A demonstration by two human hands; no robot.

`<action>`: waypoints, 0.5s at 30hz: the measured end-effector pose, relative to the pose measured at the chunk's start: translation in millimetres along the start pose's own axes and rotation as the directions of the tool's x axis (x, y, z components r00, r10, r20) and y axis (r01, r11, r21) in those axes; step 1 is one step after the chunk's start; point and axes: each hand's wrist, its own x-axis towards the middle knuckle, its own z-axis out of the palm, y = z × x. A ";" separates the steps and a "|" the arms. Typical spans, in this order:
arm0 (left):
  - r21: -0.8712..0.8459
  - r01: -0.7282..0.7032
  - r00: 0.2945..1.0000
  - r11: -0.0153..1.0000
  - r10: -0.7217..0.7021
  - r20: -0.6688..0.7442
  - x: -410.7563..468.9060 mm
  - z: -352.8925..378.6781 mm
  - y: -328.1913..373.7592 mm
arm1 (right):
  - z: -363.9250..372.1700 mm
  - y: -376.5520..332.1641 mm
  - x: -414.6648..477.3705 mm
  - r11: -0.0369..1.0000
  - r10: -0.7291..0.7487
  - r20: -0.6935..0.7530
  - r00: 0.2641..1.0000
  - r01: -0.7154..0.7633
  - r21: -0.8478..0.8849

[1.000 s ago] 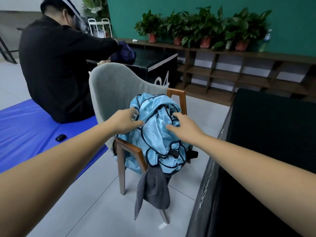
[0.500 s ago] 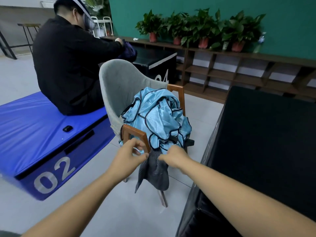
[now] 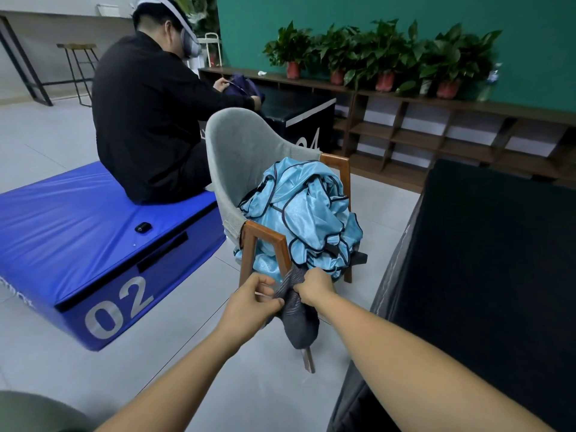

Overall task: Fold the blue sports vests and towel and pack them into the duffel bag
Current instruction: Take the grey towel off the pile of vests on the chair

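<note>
A black surface (image 3: 498,275) fills the right side, beneath a green wall (image 3: 343,10) with potted plants (image 3: 383,54) on a wooden shelf (image 3: 436,141). Another person (image 3: 146,120) sits on a blue box (image 3: 78,244) marked 02. The blue vests (image 3: 299,213) lie heaped on a grey chair (image 3: 243,157), and the grey towel (image 3: 299,322) hangs from under them. The left hand (image 3: 254,302) and right hand (image 3: 316,286) each pinch the towel's upper part. A second ago both hands rested on the vests; since then they have dropped to the towel.
</note>
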 end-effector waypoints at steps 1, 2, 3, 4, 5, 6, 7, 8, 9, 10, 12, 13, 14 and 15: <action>-0.014 -0.005 1.000 1.000 0.005 0.002 1.1 -0.8 0.6 | -5.5 -2.6 -2.8 1.000 -0.009 -0.012 1.000 0.009 -0.006; -0.002 -0.019 1.000 1.000 0.019 0.004 3.2 -1.5 0.6 | -13.4 -6.6 -7.1 1.000 -0.029 -0.015 0.999 0.029 -0.011; 0.029 -0.040 0.999 0.999 0.040 0.006 5.2 -1.8 1.5 | -22.7 -10.9 -11.1 0.998 -0.056 -0.012 0.998 0.056 -0.007; 0.072 -0.065 0.998 0.995 0.065 0.009 7.1 -1.6 3.5 | -34.2 -15.7 -16.1 0.996 -0.090 -0.007 0.996 0.090 0.006; 0.111 -0.090 0.996 0.990 0.089 0.014 9.0 -0.4 6.5 | -46.1 -20.6 -21.0 0.992 -0.122 0.003 0.993 0.122 0.019; 0.131 -0.107 0.994 0.986 0.106 0.019 10.9 1.8 10.5 | -59.5 -26.6 -27.5 0.988 -0.148 0.013 0.989 0.147 0.047; 0.130 -0.117 0.993 0.985 0.115 0.028 12.2 4.2 16.2 | -72.1 -32.7 -33.0 0.983 -0.161 0.019 0.987 0.158 0.090; 0.115 -0.120 0.992 0.986 0.116 0.040 13.5 6.5 22.8 | -84.3 -39.3 -39.4 0.976 -0.171 0.021 0.985 0.167 0.140; 0.093 -0.125 0.991 0.988 0.120 0.056 14.9 8.9 29.4 | -94.4 -45.5 -44.6 0.966 -0.181 0.020 0.983 0.174 0.192; 0.071 -0.128 0.990 0.989 0.123 0.070 15.6 11.2 36.2 | -102.9 -51.5 -49.9 0.955 -0.187 0.022 0.982 0.177 0.240; 0.063 -0.138 0.989 0.988 0.134 0.067 16.3 15.3 50.6 | -115.2 -61.0 -57.3 0.933 -0.197 0.030 0.980 0.177 0.314; 0.083 -0.153 0.987 0.985 0.148 0.057 17.4 17.2 56.8 | -120.2 -64.6 -60.2 0.922 -0.204 0.032 0.978 0.181 0.342; 0.115 -0.162 0.987 0.980 0.160 0.035 17.9 17.8 64.2 | -124.8 -68.3 -62.6 0.910 -0.214 0.030 0.976 0.188 0.371; 0.143 -0.171 0.985 0.975 0.173 0.001 19.8 17.1 70.9 | -127.8 -70.7 -61.3 0.901 -0.227 0.018 0.974 0.203 0.383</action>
